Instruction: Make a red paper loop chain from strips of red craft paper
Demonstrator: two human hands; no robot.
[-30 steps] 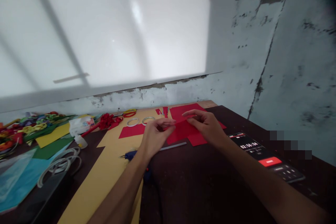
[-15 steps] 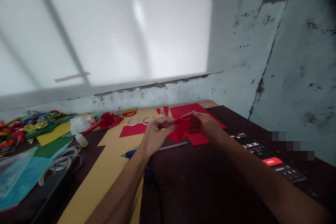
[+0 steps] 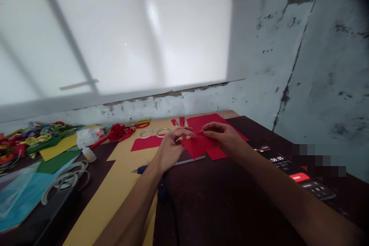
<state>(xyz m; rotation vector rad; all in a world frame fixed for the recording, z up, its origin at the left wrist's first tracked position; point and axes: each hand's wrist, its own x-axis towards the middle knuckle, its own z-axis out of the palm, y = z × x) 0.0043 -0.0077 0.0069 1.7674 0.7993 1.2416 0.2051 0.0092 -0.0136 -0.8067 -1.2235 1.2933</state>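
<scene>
A small piece of red paper (image 3: 196, 147) is held up between my two hands, above the dark table. My left hand (image 3: 170, 149) has its thumb and fingers closed on the paper's left side. At the upper right edge, my right hand (image 3: 227, 138) pinches the same piece with thumb and index finger. Below my left wrist lies a blue glue gun (image 3: 162, 191), its tip pointing left. A thin grey ruler-like strip (image 3: 191, 160) rests just under the paper. Larger red sheets (image 3: 230, 127) lie behind my right hand.
Two silvery rings (image 3: 146, 133) and a red strip (image 3: 144, 144) lie on tan paper (image 3: 112, 188). A lit phone (image 3: 296, 177) is at right. On the left are a cable (image 3: 67, 177), a small bottle (image 3: 90, 154), coloured sheets (image 3: 59, 150) and a red ribbon bundle (image 3: 117, 132).
My right fingers have closed from a more spread pose into a pinch at the paper's edge. The red piece has turned and now shows a broader face.
</scene>
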